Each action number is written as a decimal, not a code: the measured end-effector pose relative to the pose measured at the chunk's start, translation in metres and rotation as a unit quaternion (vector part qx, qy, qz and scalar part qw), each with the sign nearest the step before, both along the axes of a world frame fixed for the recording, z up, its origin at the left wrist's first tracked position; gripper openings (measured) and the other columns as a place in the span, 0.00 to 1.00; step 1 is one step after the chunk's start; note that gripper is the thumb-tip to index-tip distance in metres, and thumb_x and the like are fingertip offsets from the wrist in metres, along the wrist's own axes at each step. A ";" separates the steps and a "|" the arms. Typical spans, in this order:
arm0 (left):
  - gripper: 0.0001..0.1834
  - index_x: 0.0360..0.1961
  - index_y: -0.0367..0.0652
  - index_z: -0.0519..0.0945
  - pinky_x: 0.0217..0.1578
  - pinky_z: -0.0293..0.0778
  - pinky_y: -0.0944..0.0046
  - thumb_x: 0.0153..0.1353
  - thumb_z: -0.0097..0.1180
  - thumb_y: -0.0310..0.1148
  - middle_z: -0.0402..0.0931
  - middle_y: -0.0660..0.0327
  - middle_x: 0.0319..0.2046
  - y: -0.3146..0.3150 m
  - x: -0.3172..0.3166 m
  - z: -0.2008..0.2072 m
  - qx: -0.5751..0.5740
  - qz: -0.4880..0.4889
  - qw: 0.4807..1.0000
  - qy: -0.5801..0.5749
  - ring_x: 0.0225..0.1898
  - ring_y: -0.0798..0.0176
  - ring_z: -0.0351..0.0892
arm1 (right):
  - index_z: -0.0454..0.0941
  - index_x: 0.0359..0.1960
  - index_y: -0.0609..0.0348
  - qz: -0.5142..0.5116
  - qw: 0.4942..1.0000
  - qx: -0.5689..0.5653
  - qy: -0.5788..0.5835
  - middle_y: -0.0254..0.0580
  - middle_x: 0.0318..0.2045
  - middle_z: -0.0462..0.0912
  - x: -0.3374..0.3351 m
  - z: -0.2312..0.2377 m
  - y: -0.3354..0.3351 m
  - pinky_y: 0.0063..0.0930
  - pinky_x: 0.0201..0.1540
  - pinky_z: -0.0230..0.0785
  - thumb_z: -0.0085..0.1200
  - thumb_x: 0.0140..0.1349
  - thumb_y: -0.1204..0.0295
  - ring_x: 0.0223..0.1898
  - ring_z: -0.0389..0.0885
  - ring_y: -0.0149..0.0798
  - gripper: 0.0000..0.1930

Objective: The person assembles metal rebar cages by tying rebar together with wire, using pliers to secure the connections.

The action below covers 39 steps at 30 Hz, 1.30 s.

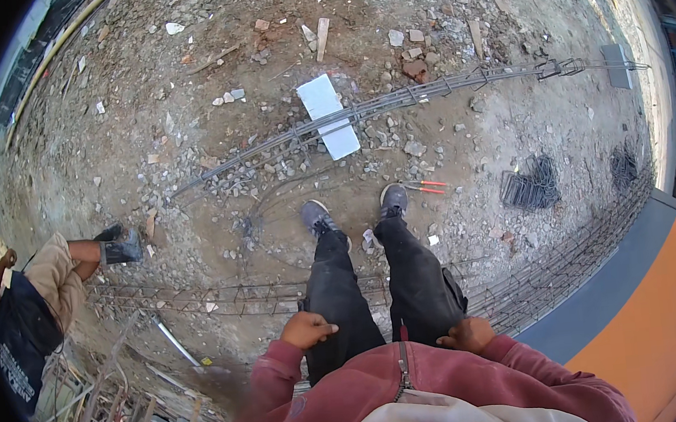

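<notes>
Trousers (338,292), black, are what both hands are touching: I'm seeing the left hand (307,329) lying loosely curled on the left thigh and the right hand (465,334) resting at the right hip, fingers bent, neither one gripping anything. Red sleeves are running back from both wrists. Straight below the hands a long rebar cage (233,301) is lying across the dirt, passing under the legs. Beyond the hands, past the grey shoes (316,215), a second rebar cage (361,111) is stretching over the rubble with a white slab (328,116) lying under it. Red-handled pliers (425,188) are lying just right of the right shoe. Farther right of the right hand, a bundle of bent stirrups (529,184) is sitting on the ground. Left of the left hand another person (37,297) is crouching, only partly in view. No containers showing.
</notes>
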<state>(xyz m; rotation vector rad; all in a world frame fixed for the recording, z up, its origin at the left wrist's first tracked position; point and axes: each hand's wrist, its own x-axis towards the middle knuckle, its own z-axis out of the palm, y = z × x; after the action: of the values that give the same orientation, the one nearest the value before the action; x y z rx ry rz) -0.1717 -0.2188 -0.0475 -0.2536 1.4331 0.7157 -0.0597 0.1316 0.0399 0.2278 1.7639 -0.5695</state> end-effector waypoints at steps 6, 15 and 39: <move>0.29 0.50 0.31 0.69 0.43 0.72 0.62 0.63 0.47 0.49 0.76 0.52 0.41 0.016 -0.094 -0.186 0.019 0.615 0.788 0.025 0.40 0.61 0.76 | 0.75 0.19 0.56 -0.178 0.947 -0.041 0.263 0.43 0.19 0.77 -0.126 -0.174 -0.019 0.37 0.25 0.67 0.59 0.50 0.60 0.22 0.77 0.46 0.14; 0.47 0.68 0.45 0.45 0.65 0.43 0.51 0.56 0.40 0.65 0.43 0.50 0.67 0.030 -0.204 -0.364 -0.091 0.813 0.573 0.037 0.68 0.51 0.41 | 0.55 0.59 0.68 -0.135 0.872 -0.062 0.466 0.59 0.53 0.63 -0.236 -0.388 -0.054 0.39 0.57 0.59 0.66 0.43 0.60 0.55 0.64 0.56 0.44; 0.30 0.63 0.54 0.62 0.64 0.43 0.40 0.61 0.35 0.54 0.56 0.58 0.64 0.074 -0.257 -0.499 -0.724 -0.668 -0.168 -0.037 0.65 0.51 0.54 | 0.47 0.58 0.81 -0.032 0.847 0.132 0.514 0.70 0.56 0.56 -0.253 -0.487 -0.082 0.45 0.62 0.50 0.69 0.36 0.51 0.59 0.55 0.61 0.58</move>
<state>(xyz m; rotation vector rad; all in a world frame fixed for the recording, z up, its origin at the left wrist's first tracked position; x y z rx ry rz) -0.4291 -0.1445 -0.5463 0.2048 -0.5615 3.1644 -0.3128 0.0494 -0.4473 0.1778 2.9048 -0.5236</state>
